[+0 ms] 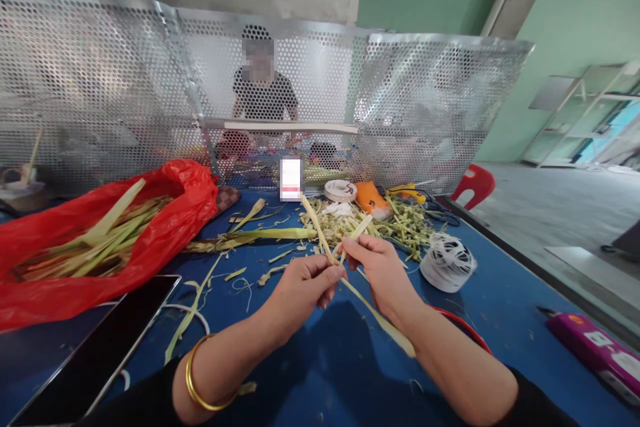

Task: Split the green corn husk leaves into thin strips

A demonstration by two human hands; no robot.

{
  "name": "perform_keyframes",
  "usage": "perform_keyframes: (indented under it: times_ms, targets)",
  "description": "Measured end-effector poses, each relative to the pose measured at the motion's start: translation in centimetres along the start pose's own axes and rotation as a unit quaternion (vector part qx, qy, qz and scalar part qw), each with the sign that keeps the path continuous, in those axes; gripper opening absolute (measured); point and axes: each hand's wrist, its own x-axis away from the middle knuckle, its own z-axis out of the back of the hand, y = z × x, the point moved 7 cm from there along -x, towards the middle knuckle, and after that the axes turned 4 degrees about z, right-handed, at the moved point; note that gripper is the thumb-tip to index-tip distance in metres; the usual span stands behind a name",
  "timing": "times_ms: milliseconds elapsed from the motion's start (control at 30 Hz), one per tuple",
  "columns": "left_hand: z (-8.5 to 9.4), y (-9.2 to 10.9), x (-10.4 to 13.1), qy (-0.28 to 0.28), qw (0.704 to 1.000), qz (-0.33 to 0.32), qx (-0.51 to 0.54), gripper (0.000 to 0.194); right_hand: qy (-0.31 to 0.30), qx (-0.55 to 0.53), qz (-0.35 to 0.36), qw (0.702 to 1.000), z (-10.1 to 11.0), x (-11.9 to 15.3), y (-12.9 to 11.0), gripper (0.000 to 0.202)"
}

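My left hand (311, 280) pinches a pale yellow-green leaf strip (316, 223), which looks like a dried plant husk, where it meets another strip. My right hand (375, 267) is closed on a whitish end of leaf strip (362, 227) just beside it, thumb and forefinger pressed together. The strips cross between my fingertips. One long tail (383, 320) hangs down to the right, under my right wrist. Whether the strips are knotted or only crossed is hidden by my fingers. A gold bracelet (189, 373) circles my left wrist.
On the blue table (280, 373) lie a red plastic bag (193, 197) of leaf strips, a dark tablet (100, 353), a heap of scraps (407, 223), a white twine roll (449, 263), a tape roll (340, 191) and a purple tool (593, 347). Behind a perforated screen (425, 93) stands a person (265, 93).
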Motion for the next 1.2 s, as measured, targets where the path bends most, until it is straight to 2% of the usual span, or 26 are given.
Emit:
perform_keyframes:
  times_ms: [67, 133, 233, 300, 467, 600, 667, 733, 800, 867, 900, 967, 1067, 1200]
  targets:
    - [0.3, 0.2, 0.1, 0.035, 0.999, -0.013, 0.001, 0.031, -0.033, 0.039, 0.004, 0.999, 0.3, -0.4, -0.6, 0.032]
    - [0.8, 0.3, 0.0, 0.061, 0.998, -0.025, 0.011, 0.032, -0.089, 0.133, 0.038, 0.986, 0.1, -0.4, -1.5, 0.034]
    - [1.5, 0.4, -0.3, 0.072, 0.997, -0.037, 0.017, 0.034, -0.231, 0.267, 0.064, 0.933, -1.4, 0.8, -1.9, 0.034]
    - [2.0, 0.6, -0.5, 0.081, 0.996, -0.040, 0.016, 0.034, -0.269, 0.305, 0.075, 0.911, -2.2, 1.8, -2.0, 0.031]
    - [3.0, 1.0, -0.8, 0.100, 0.992, -0.039, 0.060, 0.028, -0.203, 0.386, 0.163, 0.885, -2.4, 2.6, -3.2, 0.035]
    - [3.5, 1.1, -0.8, 0.098, 0.989, -0.025, 0.106, 0.024, -0.211, 0.395, 0.197, 0.872, -2.7, 2.4, -3.1, 0.037]
    - [3.5, 1.2, -0.9, 0.077, 0.987, -0.015, 0.144, 0.023, -0.187, 0.428, 0.207, 0.860, -2.3, 2.0, -3.2, 0.036]
    - [3.4, 1.4, -0.9, 0.044, 0.979, -0.008, 0.197, 0.026, -0.099, 0.480, 0.255, 0.833, -1.4, 1.8, -4.4, 0.030]
    - [3.3, 1.7, -0.9, 0.019, 0.969, -0.009, 0.246, 0.026, 0.018, 0.502, 0.340, 0.795, -0.5, 2.7, -6.6, 0.022]
    - [3.2, 2.0, -0.8, 0.010, 0.962, -0.016, 0.271, 0.024, 0.081, 0.478, 0.407, 0.774, -0.3, 4.1, -8.2, 0.018]
    - [3.1, 2.0, -0.8, 0.009, 0.961, -0.021, 0.276, 0.023, 0.078, 0.462, 0.423, 0.776, -0.5, 4.6, -8.4, 0.016]
    - [2.9, 2.0, -0.7, 0.010, 0.961, -0.033, 0.276, 0.021, 0.025, 0.441, 0.406, 0.800, -1.4, 4.9, -7.8, 0.018]
    - [2.4, 1.6, -0.7, 0.015, 0.958, -0.042, 0.285, 0.022, -0.032, 0.421, 0.329, 0.845, -2.6, 4.4, -5.5, 0.018]
    - [2.0, 0.5, -0.6, 0.037, 0.947, -0.026, 0.318, 0.029, -0.038, 0.327, 0.224, 0.917, -2.9, 3.5, -2.5, 0.022]
